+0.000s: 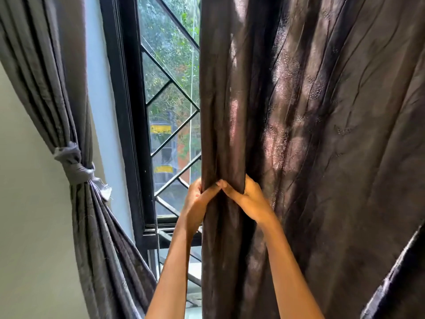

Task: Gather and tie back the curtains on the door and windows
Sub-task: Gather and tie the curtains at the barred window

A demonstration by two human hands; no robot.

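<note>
A dark brown curtain (310, 134) hangs over the right part of the window, its left edge bunched into folds. My left hand (197, 201) grips that bunched edge from the left side. My right hand (248, 199) grips the same folds from the right, and the thumbs of both hands meet in front of the cloth. At the far left a grey curtain (46, 72) hangs gathered, bound at its middle by a knotted grey tie (74, 165).
A black window frame (128, 125) with a diagonal metal grille (172, 79) stands between the two curtains, with trees and a building outside. A pale wall (30, 226) fills the lower left. The window sill (161, 231) sits just left of my left forearm.
</note>
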